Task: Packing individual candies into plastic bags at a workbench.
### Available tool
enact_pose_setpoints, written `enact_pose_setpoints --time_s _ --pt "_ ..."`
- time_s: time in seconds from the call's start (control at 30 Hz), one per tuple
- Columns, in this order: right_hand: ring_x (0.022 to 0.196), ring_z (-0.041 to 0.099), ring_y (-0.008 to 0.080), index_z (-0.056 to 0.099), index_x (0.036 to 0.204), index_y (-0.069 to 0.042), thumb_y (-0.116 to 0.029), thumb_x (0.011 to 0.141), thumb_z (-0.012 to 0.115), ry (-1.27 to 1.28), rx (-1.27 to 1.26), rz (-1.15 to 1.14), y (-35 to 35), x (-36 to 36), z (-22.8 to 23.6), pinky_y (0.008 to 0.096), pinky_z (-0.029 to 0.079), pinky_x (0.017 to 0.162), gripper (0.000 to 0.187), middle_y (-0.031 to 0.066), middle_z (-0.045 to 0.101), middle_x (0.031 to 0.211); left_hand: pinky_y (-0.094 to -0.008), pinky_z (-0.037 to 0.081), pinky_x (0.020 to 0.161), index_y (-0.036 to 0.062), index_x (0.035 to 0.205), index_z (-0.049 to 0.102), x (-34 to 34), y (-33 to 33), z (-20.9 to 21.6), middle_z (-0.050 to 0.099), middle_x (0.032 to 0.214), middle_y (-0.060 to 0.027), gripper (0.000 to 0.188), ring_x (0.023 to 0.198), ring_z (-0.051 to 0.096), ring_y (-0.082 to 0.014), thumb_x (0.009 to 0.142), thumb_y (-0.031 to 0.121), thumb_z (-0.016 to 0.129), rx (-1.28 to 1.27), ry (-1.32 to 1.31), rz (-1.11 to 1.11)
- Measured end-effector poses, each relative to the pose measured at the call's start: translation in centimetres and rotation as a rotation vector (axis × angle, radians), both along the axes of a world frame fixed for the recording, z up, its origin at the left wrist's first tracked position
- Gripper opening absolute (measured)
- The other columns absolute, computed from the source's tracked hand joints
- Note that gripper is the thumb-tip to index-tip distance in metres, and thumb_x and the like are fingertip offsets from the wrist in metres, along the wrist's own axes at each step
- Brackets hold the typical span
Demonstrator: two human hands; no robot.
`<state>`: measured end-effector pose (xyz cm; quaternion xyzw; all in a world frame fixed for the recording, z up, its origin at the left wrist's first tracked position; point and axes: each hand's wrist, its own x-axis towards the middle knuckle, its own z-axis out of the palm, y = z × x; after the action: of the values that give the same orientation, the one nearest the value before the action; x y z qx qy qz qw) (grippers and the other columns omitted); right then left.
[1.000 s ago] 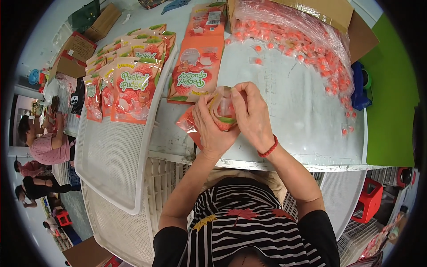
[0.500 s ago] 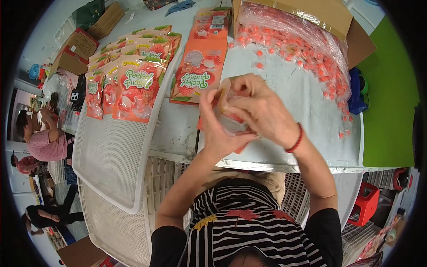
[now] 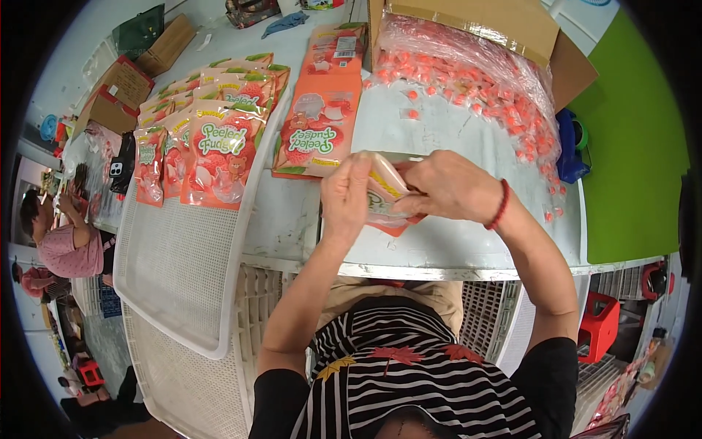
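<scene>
Over the table in front of me, my left hand (image 3: 345, 196) and my right hand (image 3: 455, 188) hold an orange-pink candy pouch (image 3: 383, 199) between them. The left fingers close on one side of its top edge, the right fingers pinch the other side. Its upper part bends toward me, and what is inside cannot be seen. Just beyond my left hand lie flat printed pouches (image 3: 319, 121) of the same kind. Past my hands, small wrapped red-and-clear candies (image 3: 475, 84) are heaped on the table, with a few loose ones nearer.
A white mesh tray (image 3: 172, 252) on the left carries several plump pouches (image 3: 219, 157). An open carton (image 3: 479, 25) stands behind the candies, beside a blue tape dispenser (image 3: 570, 150). Far left are a phone (image 3: 117, 170) and a co-worker in pink (image 3: 73, 249). A red stool (image 3: 599, 327) is at right.
The left hand has gone from cupping the pouch to gripping its top edge. My right fingers have moved from its gaping mouth to the opposite side, and the mouth is drawn flatter.
</scene>
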<state>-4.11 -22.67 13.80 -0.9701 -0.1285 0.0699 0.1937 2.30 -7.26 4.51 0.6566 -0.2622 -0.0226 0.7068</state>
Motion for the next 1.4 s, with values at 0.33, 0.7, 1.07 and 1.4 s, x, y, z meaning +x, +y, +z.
enact_pose_setpoints --time_s 0.33,0.7,1.07,1.4 --pt "0.054 0.059 0.0271 0.063 0.079 -0.006 -0.021 0.079 0.069 -0.446 -0.137 -0.086 -0.7 -2.1 -1.4 0.0348 0.047 0.075 0.016 0.0126 0.059 0.057 -0.0238 0.034 0.054 -0.0012 0.084 0.059 0.8 2.0 -0.8 0.045 0.065 0.0051 0.037 0.062 0.038 -0.0046 0.100 0.030 0.047 -0.013 0.042 -0.063" --pt "0.083 0.064 0.0237 0.067 0.094 -0.002 -0.014 0.073 0.074 -0.658 -0.014 0.004 -0.5 -2.9 0.5 0.0345 0.047 0.084 0.024 0.0088 0.068 0.087 -0.0220 0.049 0.068 -0.0028 0.101 0.067 0.3 2.7 0.7 0.068 0.089 -0.0028 0.017 0.077 0.060 -0.0058 0.086 0.006 0.067 -0.116 0.183 -0.228" --pt "0.066 0.066 0.0263 0.060 0.092 -0.001 -0.009 0.077 0.074 -0.277 0.310 -0.284 -0.7 -4.1 0.6 0.0306 0.050 0.059 0.022 0.0128 0.064 0.073 -0.0224 0.051 0.066 -0.0013 0.100 0.068 0.4 3.3 0.5 0.070 0.090 -0.0050 0.016 0.077 0.063 -0.0081 0.087 0.007 0.066 -0.146 0.307 -0.330" --pt "0.059 0.063 0.0226 0.066 0.082 0.001 -0.019 0.081 0.072 -0.102 0.240 -0.121 -1.6 -3.3 -0.1 0.0316 0.047 0.056 0.020 0.0139 0.062 0.067 -0.0203 0.048 0.063 -0.0015 0.101 0.068 -0.8 2.9 1.3 0.069 0.086 -0.0034 0.017 0.073 0.059 -0.0039 0.090 0.011 0.062 -0.027 0.288 -0.371"
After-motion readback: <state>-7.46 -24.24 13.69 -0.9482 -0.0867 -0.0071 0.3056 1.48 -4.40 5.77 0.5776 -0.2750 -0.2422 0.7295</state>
